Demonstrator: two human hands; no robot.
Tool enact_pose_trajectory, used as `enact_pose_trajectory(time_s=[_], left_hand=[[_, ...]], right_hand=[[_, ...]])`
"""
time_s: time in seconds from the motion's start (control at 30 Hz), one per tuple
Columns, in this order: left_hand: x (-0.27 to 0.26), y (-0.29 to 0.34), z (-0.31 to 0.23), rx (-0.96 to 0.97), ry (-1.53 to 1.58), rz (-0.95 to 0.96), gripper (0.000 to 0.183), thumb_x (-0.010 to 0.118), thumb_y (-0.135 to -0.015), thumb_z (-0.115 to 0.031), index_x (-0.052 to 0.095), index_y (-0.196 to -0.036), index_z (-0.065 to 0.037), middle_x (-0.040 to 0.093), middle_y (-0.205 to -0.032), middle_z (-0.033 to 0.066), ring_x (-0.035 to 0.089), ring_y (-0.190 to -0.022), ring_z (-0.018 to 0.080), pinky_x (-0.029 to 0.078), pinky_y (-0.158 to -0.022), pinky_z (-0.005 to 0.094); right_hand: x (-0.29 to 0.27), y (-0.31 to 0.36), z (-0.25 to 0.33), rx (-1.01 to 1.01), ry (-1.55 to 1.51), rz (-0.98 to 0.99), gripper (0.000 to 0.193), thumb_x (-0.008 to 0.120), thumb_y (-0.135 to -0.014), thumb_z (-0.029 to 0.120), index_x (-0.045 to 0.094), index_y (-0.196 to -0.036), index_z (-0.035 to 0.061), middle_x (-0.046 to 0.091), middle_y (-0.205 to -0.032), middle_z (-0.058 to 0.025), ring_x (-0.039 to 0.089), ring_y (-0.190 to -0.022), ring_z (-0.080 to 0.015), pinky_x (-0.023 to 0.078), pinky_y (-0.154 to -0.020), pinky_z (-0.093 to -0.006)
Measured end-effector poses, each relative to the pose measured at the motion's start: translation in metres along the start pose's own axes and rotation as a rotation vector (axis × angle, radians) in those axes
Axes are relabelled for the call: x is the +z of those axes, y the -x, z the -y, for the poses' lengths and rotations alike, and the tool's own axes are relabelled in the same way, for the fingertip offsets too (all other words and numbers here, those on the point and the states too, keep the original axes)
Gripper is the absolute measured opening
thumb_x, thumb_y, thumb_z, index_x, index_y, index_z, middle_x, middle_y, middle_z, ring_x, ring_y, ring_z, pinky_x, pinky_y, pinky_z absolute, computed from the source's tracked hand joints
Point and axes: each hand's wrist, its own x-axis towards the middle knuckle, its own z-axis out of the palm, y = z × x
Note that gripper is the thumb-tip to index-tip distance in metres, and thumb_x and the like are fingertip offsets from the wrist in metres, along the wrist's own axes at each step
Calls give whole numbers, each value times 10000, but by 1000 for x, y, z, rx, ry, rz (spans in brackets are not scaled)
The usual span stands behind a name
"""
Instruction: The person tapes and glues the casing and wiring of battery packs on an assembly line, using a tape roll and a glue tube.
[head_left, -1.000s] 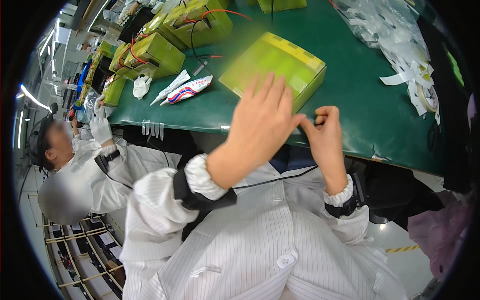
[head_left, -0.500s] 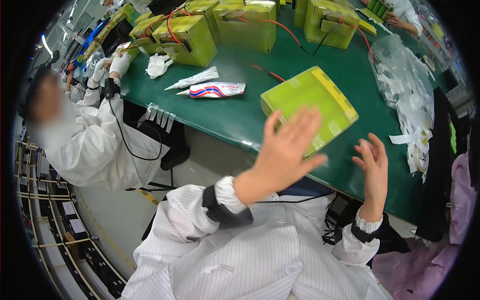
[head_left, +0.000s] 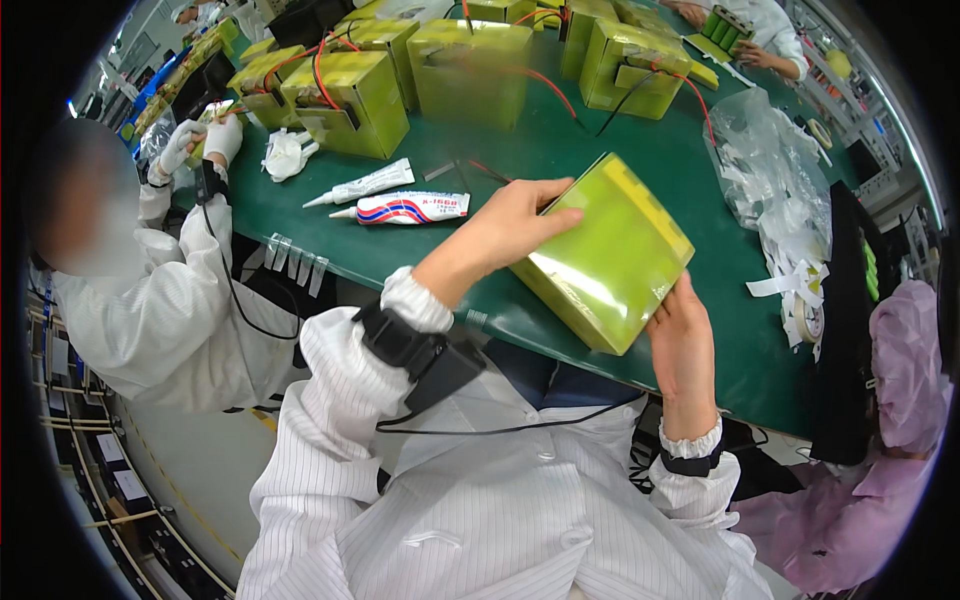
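Observation:
A block-shaped battery pack (head_left: pixel 612 260) in shiny yellow-green wrap, with a yellow strip along its far right edge, is tilted up at the front of the green table. My left hand (head_left: pixel 515 225) grips its left side, thumb lying over the top face and the other fingers hidden behind the edge. Against the lower right side, my right hand (head_left: pixel 682 340) holds the pack with its fingertips partly tucked behind it. Two tubes lie left of my left hand: a plain white tube (head_left: pixel 365 184) and a white tube with red and blue stripes (head_left: pixel 412 208).
Several wrapped packs (head_left: pixel 352 105) with red and black wires stand along the back. Clear plastic bags (head_left: pixel 755 150) and a tape roll (head_left: pixel 808 318) lie on the right. A co-worker's gloved hands (head_left: pixel 222 138) work at the left; a crumpled white glove (head_left: pixel 288 153) lies nearby.
Both hands have moved onto the battery pack and taken hold of its sides. The pack, lying on the table before, is now tilted up, with its near-left side showing.

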Motion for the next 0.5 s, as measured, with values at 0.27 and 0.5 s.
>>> enact_pose_trajectory(time_s=[0.27,0.5], left_hand=[[46,41,-46,530,-818,-180,461,522,-796,-129,418,-1208,50,405,-1277,200,338,-1224,329,213,-1031,435],[38,37,-43,476,-785,-167,443,491,-801,-100,410,-1209,55,391,-1282,208,339,-1220,331,241,-1028,405]], right_hand=[[-2,-14,-26,143,-62,17,518,313,-913,454,464,-1146,17,551,-1080,-122,553,-952,-182,452,-811,-301],[-50,-17,78,301,861,90,568,339,-897,482,548,-1027,-30,627,-891,-152,632,-768,-195,506,-642,-266]])
